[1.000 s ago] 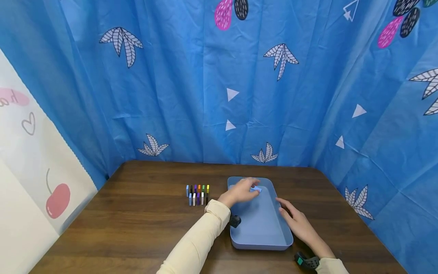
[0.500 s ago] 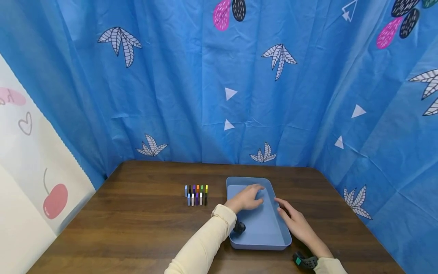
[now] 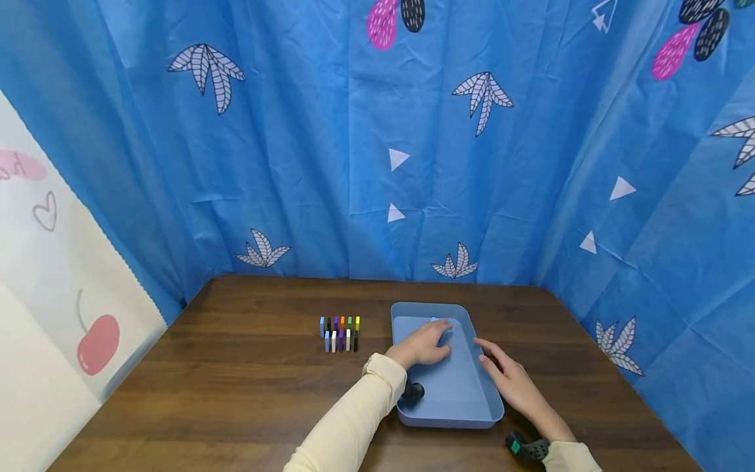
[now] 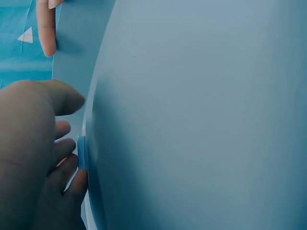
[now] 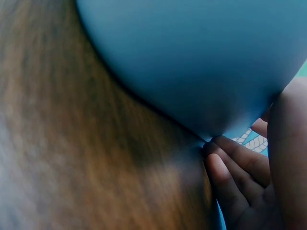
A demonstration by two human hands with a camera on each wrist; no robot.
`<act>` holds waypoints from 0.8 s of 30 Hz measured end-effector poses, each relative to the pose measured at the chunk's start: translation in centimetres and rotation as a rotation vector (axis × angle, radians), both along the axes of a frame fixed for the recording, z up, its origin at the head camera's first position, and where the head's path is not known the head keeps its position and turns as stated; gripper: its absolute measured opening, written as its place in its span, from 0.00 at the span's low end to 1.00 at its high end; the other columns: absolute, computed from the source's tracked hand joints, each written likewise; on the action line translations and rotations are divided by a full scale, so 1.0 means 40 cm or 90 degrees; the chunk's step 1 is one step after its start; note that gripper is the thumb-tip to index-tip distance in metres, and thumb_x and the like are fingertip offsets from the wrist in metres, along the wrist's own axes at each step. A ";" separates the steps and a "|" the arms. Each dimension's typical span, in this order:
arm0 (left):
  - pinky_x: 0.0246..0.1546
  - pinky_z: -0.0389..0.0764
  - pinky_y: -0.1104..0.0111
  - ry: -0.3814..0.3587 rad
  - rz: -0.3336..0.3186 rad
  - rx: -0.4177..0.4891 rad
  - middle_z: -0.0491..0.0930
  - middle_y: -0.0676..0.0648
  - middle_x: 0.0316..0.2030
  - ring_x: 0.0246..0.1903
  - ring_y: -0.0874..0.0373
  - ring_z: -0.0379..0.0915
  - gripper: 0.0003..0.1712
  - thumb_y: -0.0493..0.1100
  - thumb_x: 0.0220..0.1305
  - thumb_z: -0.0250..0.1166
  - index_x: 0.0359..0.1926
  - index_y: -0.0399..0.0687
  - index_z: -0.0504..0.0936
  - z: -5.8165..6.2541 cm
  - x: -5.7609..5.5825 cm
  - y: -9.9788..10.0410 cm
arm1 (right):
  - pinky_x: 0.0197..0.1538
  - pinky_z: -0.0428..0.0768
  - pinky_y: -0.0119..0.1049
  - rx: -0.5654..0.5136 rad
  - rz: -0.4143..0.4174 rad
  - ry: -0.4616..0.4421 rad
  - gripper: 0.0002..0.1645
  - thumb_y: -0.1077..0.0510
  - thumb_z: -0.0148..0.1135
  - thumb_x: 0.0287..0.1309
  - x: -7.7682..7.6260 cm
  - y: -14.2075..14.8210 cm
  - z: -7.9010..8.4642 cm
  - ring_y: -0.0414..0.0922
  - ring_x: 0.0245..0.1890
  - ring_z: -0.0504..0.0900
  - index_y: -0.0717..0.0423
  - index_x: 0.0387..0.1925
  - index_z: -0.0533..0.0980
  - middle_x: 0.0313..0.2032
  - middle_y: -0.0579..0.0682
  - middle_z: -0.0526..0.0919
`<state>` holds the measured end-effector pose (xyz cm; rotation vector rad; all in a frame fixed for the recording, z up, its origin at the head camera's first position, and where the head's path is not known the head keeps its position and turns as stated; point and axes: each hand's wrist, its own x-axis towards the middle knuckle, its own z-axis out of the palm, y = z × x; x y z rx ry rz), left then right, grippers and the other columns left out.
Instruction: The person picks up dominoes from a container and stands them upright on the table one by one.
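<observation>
My left hand is over the far part of a shallow blue tray, its fingers and thumb apart. Just beyond the fingers, a small light-blue piece shows in part inside the tray; the hand hides the rest. In the left wrist view this flat blue piece is close by the fingertips, and whether they touch it I cannot tell. My right hand rests along the tray's right side, fingers extended. In the right wrist view its fingertips lie against the tray's outer wall.
To the left of the tray, two rows of small upright coloured blocks stand on the brown wooden table. A blue patterned curtain hangs behind the table's far edge.
My left hand has moved slightly right and nearer, and its fingers have spread off the light-blue piece, which was plainer to see one second ago. The right hand keeps its place.
</observation>
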<state>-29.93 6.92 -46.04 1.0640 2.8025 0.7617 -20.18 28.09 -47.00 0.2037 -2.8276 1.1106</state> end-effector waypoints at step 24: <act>0.53 0.81 0.75 0.166 -0.063 -0.029 0.89 0.50 0.48 0.52 0.61 0.83 0.10 0.36 0.68 0.69 0.48 0.45 0.90 0.012 0.018 0.009 | 0.66 0.75 0.60 0.004 0.000 0.010 0.30 0.44 0.45 0.81 0.003 0.000 -0.009 0.63 0.70 0.71 0.48 0.77 0.62 0.73 0.62 0.68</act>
